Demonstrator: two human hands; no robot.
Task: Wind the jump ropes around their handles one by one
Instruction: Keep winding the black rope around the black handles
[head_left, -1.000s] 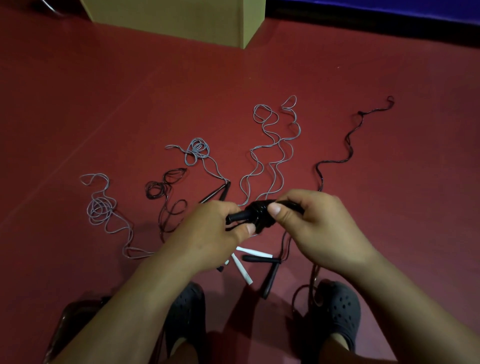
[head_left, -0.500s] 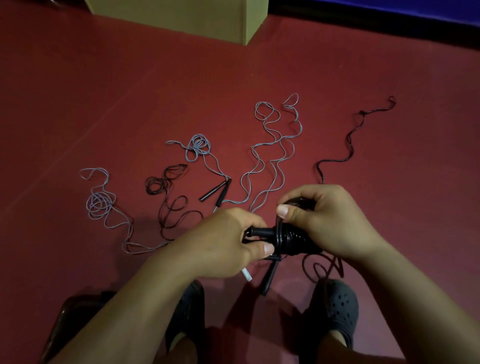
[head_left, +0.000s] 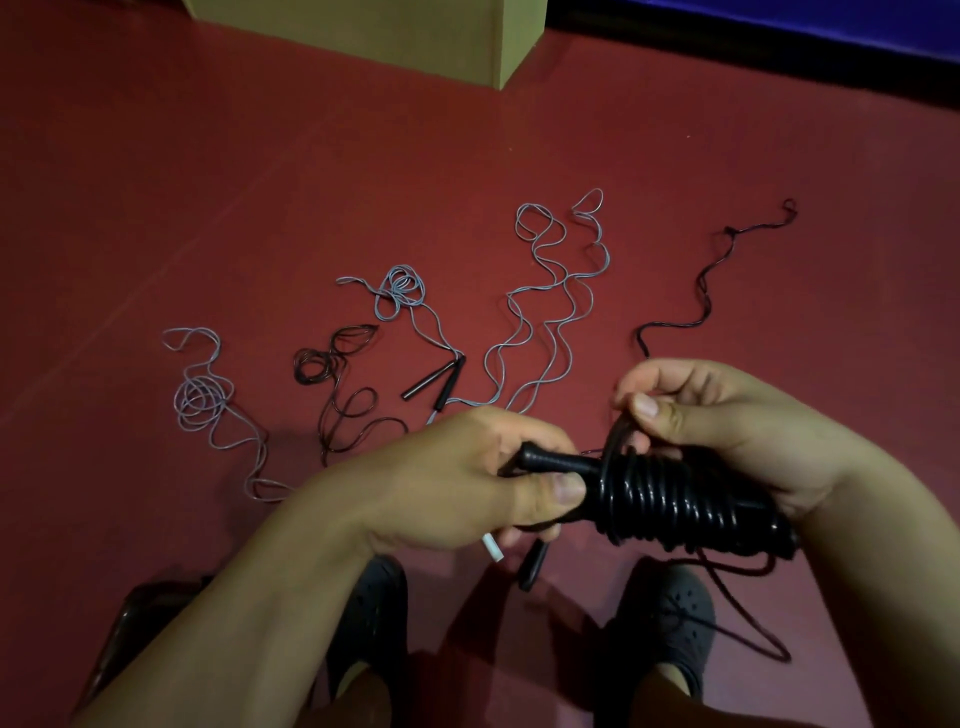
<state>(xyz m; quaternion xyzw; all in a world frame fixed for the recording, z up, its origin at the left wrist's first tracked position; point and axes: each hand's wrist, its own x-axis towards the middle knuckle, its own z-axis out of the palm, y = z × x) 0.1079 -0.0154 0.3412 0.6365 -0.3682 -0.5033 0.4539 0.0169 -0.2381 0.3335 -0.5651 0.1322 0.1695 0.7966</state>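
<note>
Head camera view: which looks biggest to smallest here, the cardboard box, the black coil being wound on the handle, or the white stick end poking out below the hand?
1. cardboard box, though the frame cuts it off.
2. black coil, enlarged by nearness to the camera.
3. white stick end, mostly hidden under the left hand.

Black rope (head_left: 670, 499): smooth, glossy plastic-looking cord, catching highlights along each wound coil. Black handles (head_left: 550, 462): matt, plastic or rubber by appearance, with a slight sheen. Grey ropes (head_left: 545, 317): thin cord, duller, faintly speckled finish; material cannot be told. Thin black cord (head_left: 701, 296): matt. Floor (head_left: 260, 182): red, smooth, matt surface, uniform, one faint seam line. Box (head_left: 415, 36): plain cardboard, matt tan. Shoes (head_left: 670, 618): dark matt foam or rubber type with perforated uppers. White handle tip (head_left: 491, 548): smooth plastic by look.
</note>
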